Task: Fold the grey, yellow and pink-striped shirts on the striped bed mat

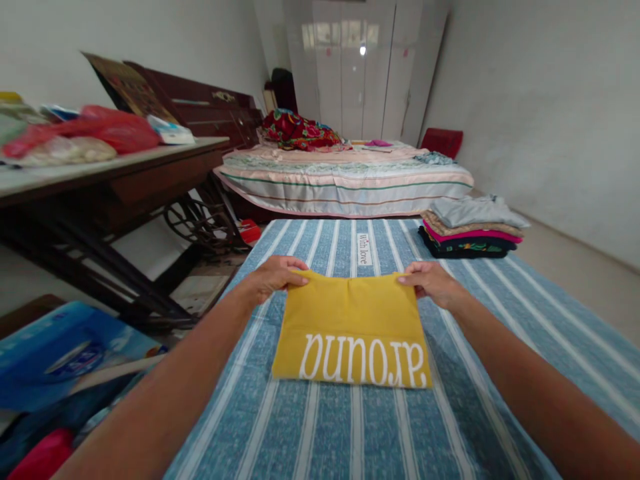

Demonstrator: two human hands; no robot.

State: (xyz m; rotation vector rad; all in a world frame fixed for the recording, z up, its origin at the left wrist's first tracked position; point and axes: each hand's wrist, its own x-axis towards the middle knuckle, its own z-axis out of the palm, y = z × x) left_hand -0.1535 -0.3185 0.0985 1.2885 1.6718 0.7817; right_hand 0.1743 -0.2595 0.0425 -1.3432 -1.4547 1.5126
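Observation:
A folded yellow shirt (350, 320) with white letters, upside down to me, is over the blue striped cloth (330, 427). My left hand (280, 277) pinches its far left corner between thumb and fingers. At the far right corner, my right hand (427, 280) grips the fabric the same way. The far edge sags a little between the two hands. Beyond my right hand sits a stack of folded clothes (470, 230), grey on top, with tan, pink and dark layers below.
Behind the striped surface stands a bed (345, 177) with a red floral blanket (305, 130). To the left is a table (120, 167) bearing a red plastic bag (95, 127), with an iron wheel (193, 220) beneath. A blue package (75, 357) lies low on the left.

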